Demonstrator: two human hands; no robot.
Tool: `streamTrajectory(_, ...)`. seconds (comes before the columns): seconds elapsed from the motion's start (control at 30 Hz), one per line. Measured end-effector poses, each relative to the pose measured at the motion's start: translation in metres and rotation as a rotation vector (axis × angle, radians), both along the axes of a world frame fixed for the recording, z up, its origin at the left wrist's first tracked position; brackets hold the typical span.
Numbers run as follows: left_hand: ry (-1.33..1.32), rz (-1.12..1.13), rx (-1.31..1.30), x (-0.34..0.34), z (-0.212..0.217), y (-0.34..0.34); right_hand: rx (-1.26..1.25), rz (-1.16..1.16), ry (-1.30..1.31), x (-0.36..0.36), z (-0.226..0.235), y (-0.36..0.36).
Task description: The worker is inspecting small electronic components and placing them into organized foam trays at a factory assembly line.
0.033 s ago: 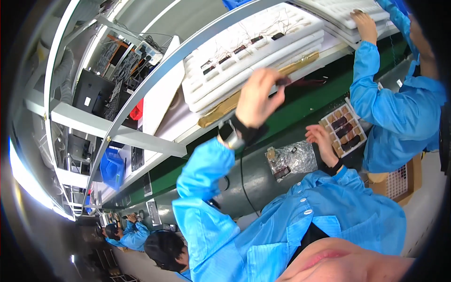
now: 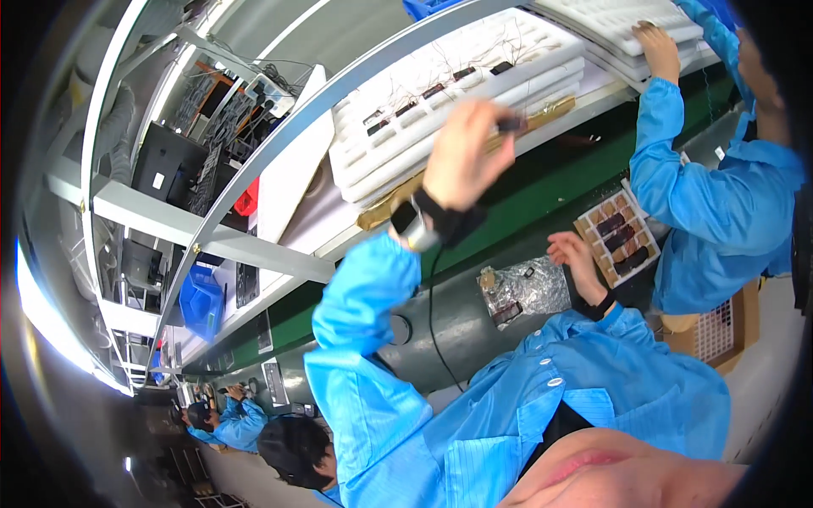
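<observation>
My left hand, with a watch and a black band at the wrist, is raised beside the stacked white foam trays. Between its thumb and fingers it pinches a small dark part, blurred, so its kind is unclear. Several small dark parts with thin wires sit in the top tray's slots. My right hand hovers over the green work surface with loosely bent fingers apart, holding nothing visible. It is between a silver foil bag with small items on it and a divided tray of dark and brown pieces.
A co-worker in a blue coat at the right has a hand on another foam tray stack. A metal frame bar arches above my left arm. A blue bin stands on the shelf; other people sit farther left.
My left hand has risen slightly with the small dark part, still pinched. My right hand has shifted a little left and down. The co-worker's hand stays on the foam stack.
</observation>
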State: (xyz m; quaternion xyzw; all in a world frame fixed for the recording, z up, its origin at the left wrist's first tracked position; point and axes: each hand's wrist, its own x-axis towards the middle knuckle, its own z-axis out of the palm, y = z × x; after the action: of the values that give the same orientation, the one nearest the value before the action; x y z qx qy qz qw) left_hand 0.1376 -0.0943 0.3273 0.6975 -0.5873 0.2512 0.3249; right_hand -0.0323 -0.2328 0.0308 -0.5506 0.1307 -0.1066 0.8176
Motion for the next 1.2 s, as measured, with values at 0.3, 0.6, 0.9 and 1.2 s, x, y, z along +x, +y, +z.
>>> streamTrajectory(0.3, 0.057, 0.407, 0.010, 0.157, 0.031, -0.094, 0.035, 0.241, 0.249, -0.027, -0.044, 0.022)
streamTrajectory(0.6, 0.316, 0.391, 0.166, 0.171, 0.003, -0.096, 0.041, 0.132, 0.308, -0.042, -0.059, -0.005)
streamTrajectory(0.9, 0.183, 0.413, 0.202, 0.171, 0.010, -0.102, 0.004, 0.164, 0.374, -0.035, -0.056, -0.001)
streamTrajectory(1.2, -0.045, 0.410, 0.316, 0.137, 0.014, -0.102, -0.022, 0.214, 0.362, -0.044, -0.063, 0.005)
